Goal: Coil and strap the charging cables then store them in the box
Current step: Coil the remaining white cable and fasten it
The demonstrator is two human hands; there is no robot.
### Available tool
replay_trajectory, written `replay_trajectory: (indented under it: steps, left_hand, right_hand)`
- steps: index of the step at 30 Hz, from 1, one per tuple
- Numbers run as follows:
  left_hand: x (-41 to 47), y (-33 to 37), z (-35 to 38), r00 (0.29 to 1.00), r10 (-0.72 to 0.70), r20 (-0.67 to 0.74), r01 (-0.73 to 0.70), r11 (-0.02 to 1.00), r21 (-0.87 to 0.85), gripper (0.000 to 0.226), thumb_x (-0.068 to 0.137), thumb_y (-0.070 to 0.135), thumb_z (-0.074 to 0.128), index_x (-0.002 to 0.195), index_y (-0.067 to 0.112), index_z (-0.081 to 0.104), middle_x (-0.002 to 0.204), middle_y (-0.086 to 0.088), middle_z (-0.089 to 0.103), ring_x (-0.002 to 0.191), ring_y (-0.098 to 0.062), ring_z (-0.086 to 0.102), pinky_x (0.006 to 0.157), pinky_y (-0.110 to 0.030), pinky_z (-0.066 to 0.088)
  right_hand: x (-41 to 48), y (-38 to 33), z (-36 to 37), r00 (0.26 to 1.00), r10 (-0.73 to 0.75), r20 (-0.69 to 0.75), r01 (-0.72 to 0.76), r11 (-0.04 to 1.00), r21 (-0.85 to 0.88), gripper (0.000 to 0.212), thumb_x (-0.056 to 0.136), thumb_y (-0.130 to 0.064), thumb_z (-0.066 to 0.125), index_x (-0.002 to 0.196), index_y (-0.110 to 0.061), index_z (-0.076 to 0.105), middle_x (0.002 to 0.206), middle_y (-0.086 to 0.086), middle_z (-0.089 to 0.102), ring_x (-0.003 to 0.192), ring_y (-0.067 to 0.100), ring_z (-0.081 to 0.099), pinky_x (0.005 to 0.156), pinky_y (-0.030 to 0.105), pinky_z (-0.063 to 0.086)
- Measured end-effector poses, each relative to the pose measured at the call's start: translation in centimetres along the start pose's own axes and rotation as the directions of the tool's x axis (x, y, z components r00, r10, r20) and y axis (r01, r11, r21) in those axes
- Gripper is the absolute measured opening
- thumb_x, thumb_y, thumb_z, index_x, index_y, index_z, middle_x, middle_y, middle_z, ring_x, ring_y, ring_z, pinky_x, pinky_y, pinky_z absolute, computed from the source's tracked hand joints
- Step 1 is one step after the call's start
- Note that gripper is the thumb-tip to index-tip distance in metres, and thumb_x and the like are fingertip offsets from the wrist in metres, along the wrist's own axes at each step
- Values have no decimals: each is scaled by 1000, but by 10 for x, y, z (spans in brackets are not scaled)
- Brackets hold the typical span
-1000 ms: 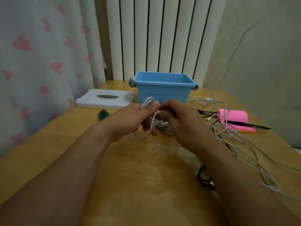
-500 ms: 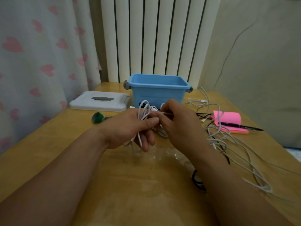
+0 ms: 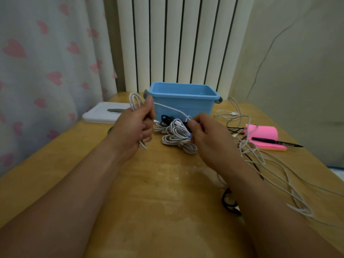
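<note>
My left hand (image 3: 135, 125) grips a coiled white cable (image 3: 134, 100) whose loops stick up above the fist. One strand of it runs right to my right hand (image 3: 208, 135), which pinches it between thumb and fingers. Between the hands a pile of coiled white and black cables (image 3: 176, 135) lies on the wooden table (image 3: 158, 192). The open blue box (image 3: 181, 98) stands just behind the pile. Loose white cables (image 3: 260, 155) sprawl to the right of my right arm.
A white lid (image 3: 104, 113) lies left of the box. A pink notepad (image 3: 264, 135) with a black pen (image 3: 275, 142) sits at the right. A black cable loop (image 3: 228, 203) shows under my right forearm. A heart-print curtain hangs left, a radiator behind.
My hands have moved apart: the left lifted the coil up and left, the right drew the strand to the right. The pile of coiled cables is now uncovered between them.
</note>
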State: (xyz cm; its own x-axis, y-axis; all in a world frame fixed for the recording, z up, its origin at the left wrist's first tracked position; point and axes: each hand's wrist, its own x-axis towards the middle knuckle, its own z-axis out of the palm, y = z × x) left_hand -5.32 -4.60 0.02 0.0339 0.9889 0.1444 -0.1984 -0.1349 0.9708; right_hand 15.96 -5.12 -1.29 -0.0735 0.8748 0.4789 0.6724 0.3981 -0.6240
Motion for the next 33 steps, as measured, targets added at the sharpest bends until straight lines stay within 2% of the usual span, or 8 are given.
replay_trajectory:
  steps: [5, 7, 9, 14, 19, 24, 27, 33]
  left_hand:
    - [-7, -13, 30, 998, -31, 54, 28, 997, 67, 56, 96, 66, 61, 107, 11, 65, 73, -1, 59, 59, -14, 54, 58, -28, 42]
    - [-10, -12, 38, 997, -35, 72, 29, 996, 80, 56, 96, 63, 61, 121, 13, 68, 98, -5, 80, 89, -20, 79, 76, -34, 61]
    - [-11, -10, 37, 997, -6, 81, -2, 996, 89, 53, 92, 62, 63, 123, 19, 68, 110, -5, 81, 106, -20, 78, 90, -38, 63]
    - [-16, -11, 43, 990, 44, 133, -64, 986, 151, 26, 107, 38, 58, 111, 17, 73, 95, 4, 81, 91, -7, 77, 74, -19, 59]
    - [-11, -14, 40, 994, 94, -53, -83, 977, 195, 31, 111, 32, 54, 109, 7, 73, 100, -11, 79, 98, -22, 77, 87, -38, 60]
    - [1, -9, 27, 994, 30, -102, -63, 937, -344, 22, 112, 29, 52, 106, 12, 64, 80, -4, 70, 76, -19, 73, 78, -39, 63]
    - [8, -3, 7, 995, 19, -99, -65, 867, -494, 24, 113, 33, 50, 95, 19, 57, 64, 5, 43, 51, -8, 44, 53, -23, 50]
    - [16, 2, -20, 979, 118, -165, -147, 973, -176, 36, 112, 39, 53, 79, 24, 53, 60, 4, 34, 44, -8, 28, 39, -22, 26]
  right_hand:
    - [-18, -21, 21, 990, -130, -47, 137, 973, 184, 7, 105, -35, 63, 100, -30, 60, 76, -14, 65, 72, 1, 64, 62, 31, 56]
    - [-21, -23, 28, 982, -186, -16, 186, 970, 155, 7, 104, -34, 65, 101, -32, 59, 76, -18, 63, 72, 1, 63, 64, 32, 56]
    - [-20, -22, 31, 979, -205, 19, 202, 975, 90, 8, 104, -35, 63, 112, -36, 62, 82, -20, 64, 75, 3, 63, 67, 38, 58]
    - [-20, -16, 25, 979, -200, 26, 201, 978, -48, 20, 103, -37, 59, 122, -36, 66, 101, -14, 75, 87, 12, 68, 72, 43, 60]
    - [-22, -20, 25, 964, -245, 101, 254, 962, -95, 20, 104, -30, 59, 124, -29, 62, 104, -11, 73, 87, 12, 66, 75, 39, 58]
    - [-18, -19, 22, 974, -169, 150, 195, 965, -178, 8, 108, -37, 52, 105, -30, 53, 91, -16, 57, 80, 12, 56, 65, 36, 44]
    - [-13, -12, 13, 968, -98, 231, 164, 944, -285, 27, 108, -50, 48, 90, -30, 50, 81, -11, 55, 78, 18, 55, 61, 36, 36]
    - [-2, -3, -16, 982, -16, 186, 89, 915, -393, 48, 99, -65, 56, 74, -25, 57, 69, -7, 58, 70, 14, 56, 69, 34, 38]
